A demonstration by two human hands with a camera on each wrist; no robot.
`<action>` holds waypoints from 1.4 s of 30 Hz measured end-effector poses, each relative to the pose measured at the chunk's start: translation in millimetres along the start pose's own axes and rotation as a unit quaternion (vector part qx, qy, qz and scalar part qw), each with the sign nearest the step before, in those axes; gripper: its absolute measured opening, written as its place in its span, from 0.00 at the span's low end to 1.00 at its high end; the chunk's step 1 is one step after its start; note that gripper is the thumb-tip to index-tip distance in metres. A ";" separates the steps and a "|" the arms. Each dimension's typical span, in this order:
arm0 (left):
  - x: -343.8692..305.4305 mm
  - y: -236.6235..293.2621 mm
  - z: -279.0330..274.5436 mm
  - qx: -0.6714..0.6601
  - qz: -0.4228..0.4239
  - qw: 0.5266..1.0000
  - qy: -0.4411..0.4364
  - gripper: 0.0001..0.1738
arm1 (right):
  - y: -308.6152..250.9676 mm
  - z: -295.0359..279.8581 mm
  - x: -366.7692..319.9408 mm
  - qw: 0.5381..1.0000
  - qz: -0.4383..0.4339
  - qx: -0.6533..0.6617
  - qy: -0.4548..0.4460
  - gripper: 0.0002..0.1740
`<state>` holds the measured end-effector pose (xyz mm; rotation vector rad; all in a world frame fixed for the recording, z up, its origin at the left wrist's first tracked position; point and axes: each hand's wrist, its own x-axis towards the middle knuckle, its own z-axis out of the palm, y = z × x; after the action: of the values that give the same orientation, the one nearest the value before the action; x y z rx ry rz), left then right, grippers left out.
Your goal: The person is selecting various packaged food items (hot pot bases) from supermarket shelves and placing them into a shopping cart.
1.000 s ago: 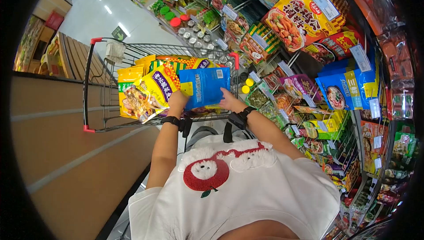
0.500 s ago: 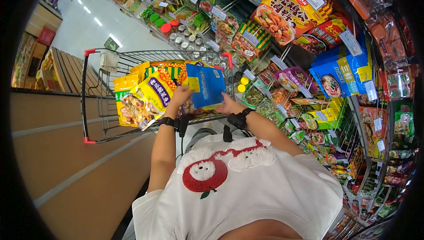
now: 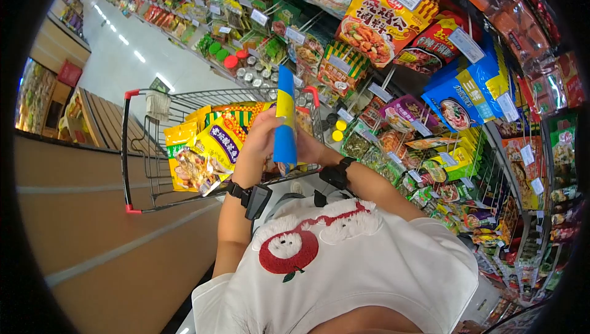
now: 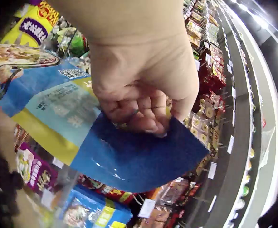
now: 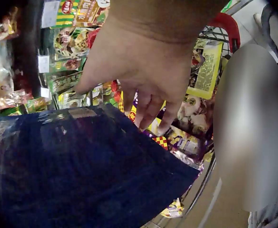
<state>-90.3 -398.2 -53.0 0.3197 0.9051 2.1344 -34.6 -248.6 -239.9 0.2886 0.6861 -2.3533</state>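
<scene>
A: What do we locate at left?
B: We locate the cart (image 3: 125, 156), with yellow packets (image 3: 212, 156) lying inside it.
A: At centre?
B: Our left grip (image 3: 261, 134) pinches the blue packet (image 3: 286, 143) at its edge. We hold it over the cart, nearly edge-on in the head view.
A: Our right grip (image 3: 307, 146)?
B: Released, fingers extended, just beside the blue packet. We cannot tell whether they touch.
A: Far right?
B: We find shelf packets (image 3: 464, 91), blue ones included, with price tags.
</scene>
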 end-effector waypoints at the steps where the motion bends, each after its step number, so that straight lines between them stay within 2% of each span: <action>1: 0.0 1.2 0.2 -0.004 0.007 1.000 -0.017 0.22 | -1.9 1.4 -4.5 0.997 -0.036 -0.066 -0.022 0.38; 3: 0.1 6.9 12.3 -0.040 0.052 0.998 -0.020 0.24 | -6.9 -1.7 -12.6 0.997 0.027 0.058 -0.037 0.36; 4: 0.4 9.4 18.5 -0.059 0.074 0.995 -0.022 0.25 | -13.4 12.1 -25.4 0.997 -0.023 0.060 -0.031 0.36; 5: 1.5 5.8 16.0 -0.098 0.070 0.992 0.021 0.27 | -18.4 25.4 -41.6 0.995 -0.072 0.062 -0.025 0.37; 6: 3.4 4.8 17.0 -0.146 0.071 0.987 0.001 0.27 | -25.3 38.5 -57.0 0.991 -0.120 0.063 -0.019 0.37; 8: 8.7 4.8 20.5 -0.241 0.070 0.967 -0.037 0.27 | -37.0 43.4 -72.1 0.983 -0.137 0.117 -0.047 0.36; 11: 20.3 13.7 26.0 -0.250 0.110 0.962 -0.022 0.27 | -57.8 55.4 -90.8 0.969 -0.175 0.155 -0.079 0.32; 14: 34.7 24.0 38.4 -0.252 0.176 0.951 -0.023 0.30 | -82.7 83.5 -125.0 0.962 -0.223 0.123 -0.095 0.30; 18: 39.1 5.6 69.3 -0.209 0.265 0.932 -0.132 0.35 | -107.7 111.9 -177.5 0.946 -0.307 0.098 -0.035 0.33; 20: 41.8 -19.8 87.4 -0.163 0.283 0.934 -0.147 0.38 | -116.1 120.3 -200.7 0.932 -0.353 0.080 -0.036 0.35; 21: 43.0 -33.2 94.8 -0.133 0.275 0.945 -0.114 0.40 | -119.0 120.8 -210.2 0.926 -0.368 0.080 -0.025 0.36; 23: 53.6 -51.8 105.4 -0.018 0.118 0.989 0.083 0.48 | -125.1 128.9 -229.4 0.914 -0.401 0.059 -0.002 0.39; 24: 54.7 -59.4 109.8 0.069 0.161 0.984 0.013 0.48 | -128.1 130.8 -237.4 0.909 -0.415 0.039 -0.012 0.40; 26: 56.6 -72.8 118.0 0.239 0.242 0.933 -0.120 0.47 | -132.3 130.2 -249.8 0.899 -0.437 0.008 -0.027 0.42; 29: 57.1 -66.5 156.5 0.224 0.229 0.944 -0.083 0.34 | -134.2 124.8 -265.2 0.887 -0.460 -0.014 -0.033 0.44; 31: 63.1 -69.5 166.6 0.216 0.236 0.945 -0.058 0.23 | -134.4 115.3 -273.8 0.887 -0.459 0.022 -0.040 0.44; 34: 67.1 -76.8 177.7 0.197 0.228 0.953 -0.025 0.21 | -134.5 111.2 -286.3 0.878 -0.477 0.021 -0.046 0.44; 37: 67.4 -79.3 189.7 0.201 0.239 0.949 -0.054 0.20 | -136.8 105.2 -295.0 0.873 -0.485 0.007 -0.056 0.43; 42: 71.0 -82.6 195.2 0.217 0.243 0.944 -0.056 0.20 | -138.0 101.0 -301.4 0.868 -0.493 -0.020 -0.051 0.43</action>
<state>4.7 -211.2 24.3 0.9647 1.3344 2.2972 101.0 -53.0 11.9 -0.2956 0.9801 -3.2682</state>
